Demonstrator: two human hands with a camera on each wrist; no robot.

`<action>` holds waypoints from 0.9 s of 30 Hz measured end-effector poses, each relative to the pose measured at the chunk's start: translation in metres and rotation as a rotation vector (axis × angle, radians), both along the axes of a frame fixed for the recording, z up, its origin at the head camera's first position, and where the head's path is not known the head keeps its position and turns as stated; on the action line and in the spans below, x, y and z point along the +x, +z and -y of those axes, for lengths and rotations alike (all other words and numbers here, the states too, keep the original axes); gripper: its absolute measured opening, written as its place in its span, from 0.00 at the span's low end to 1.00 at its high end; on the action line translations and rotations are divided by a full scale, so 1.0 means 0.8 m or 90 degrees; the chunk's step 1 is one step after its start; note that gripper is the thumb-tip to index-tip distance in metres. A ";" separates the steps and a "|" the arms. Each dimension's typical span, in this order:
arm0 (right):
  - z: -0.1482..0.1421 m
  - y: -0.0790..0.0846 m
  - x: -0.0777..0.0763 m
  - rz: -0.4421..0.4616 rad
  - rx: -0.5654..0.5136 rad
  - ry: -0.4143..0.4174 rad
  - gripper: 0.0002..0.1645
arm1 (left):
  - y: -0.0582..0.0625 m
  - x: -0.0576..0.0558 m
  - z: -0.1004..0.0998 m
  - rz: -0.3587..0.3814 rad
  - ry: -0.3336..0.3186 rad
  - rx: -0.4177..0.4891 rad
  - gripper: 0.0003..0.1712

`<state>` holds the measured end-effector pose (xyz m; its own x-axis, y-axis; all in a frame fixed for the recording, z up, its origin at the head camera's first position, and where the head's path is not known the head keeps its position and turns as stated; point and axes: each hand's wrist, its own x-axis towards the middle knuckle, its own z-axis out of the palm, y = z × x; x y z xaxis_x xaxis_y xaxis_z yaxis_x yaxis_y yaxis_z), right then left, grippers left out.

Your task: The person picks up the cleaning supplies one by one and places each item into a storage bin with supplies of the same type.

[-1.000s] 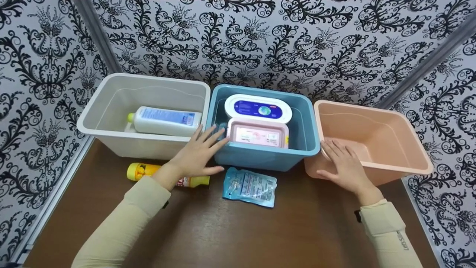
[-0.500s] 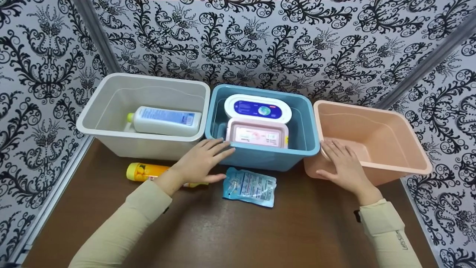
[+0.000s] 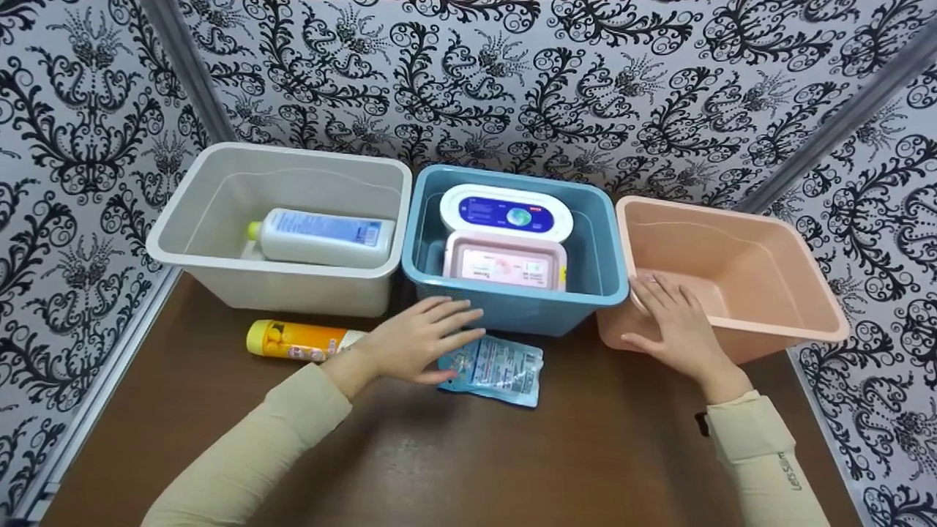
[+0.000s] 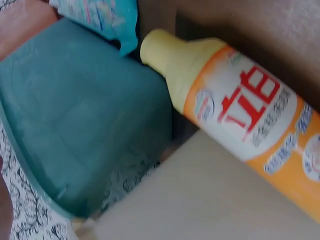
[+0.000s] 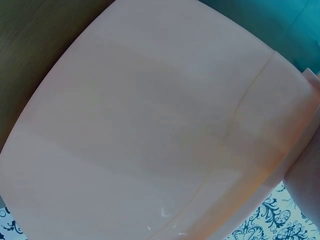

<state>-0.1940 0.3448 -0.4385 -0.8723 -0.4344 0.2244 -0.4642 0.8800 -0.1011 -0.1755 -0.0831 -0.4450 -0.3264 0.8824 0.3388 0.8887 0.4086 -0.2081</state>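
My left hand (image 3: 421,340), fingers stretched out, is in front of the blue bin and overlaps the left end of a blue pouch (image 3: 509,369) in the head view. Left of it, an orange bottle with yellow ends (image 3: 296,341) lies on its side, partly hidden behind my wrist. The left wrist view shows the bottle's label (image 4: 250,105) close up, with the pouch's edge (image 4: 102,17) beyond. My right hand (image 3: 677,326) rests on the front-left rim of the peach bin (image 3: 776,329), fingers straight over the edge. Neither hand holds anything.
A grey bin (image 3: 307,285) on the left has a white bottle (image 3: 322,238) lying in it. The blue bin (image 3: 527,311) in the middle contains a white oval pack (image 3: 505,212) and a pink pack (image 3: 505,267). Patterned walls surround the brown table (image 3: 512,468).
From above the rims of the grey and blue bins, my left hand has come down and to the right, toward the pouch. My right hand stays on the peach bin's rim.
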 end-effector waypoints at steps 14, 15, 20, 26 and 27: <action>0.002 0.000 0.000 -0.003 -0.002 0.002 0.51 | -0.031 0.002 -0.036 0.150 0.072 -0.166 0.36; 0.002 0.001 0.000 -0.002 -0.001 0.001 0.51 | -0.034 0.002 -0.039 0.159 0.085 -0.176 0.36; 0.001 0.002 0.000 0.009 -0.002 -0.007 0.51 | -0.048 0.002 -0.052 0.207 0.160 -0.209 0.36; 0.001 0.002 0.000 0.007 0.002 -0.006 0.51 | -0.068 -0.001 -0.059 0.249 0.212 -0.223 0.36; 0.002 0.001 0.000 0.006 0.003 -0.006 0.51 | -0.071 -0.001 -0.060 0.257 0.216 -0.225 0.36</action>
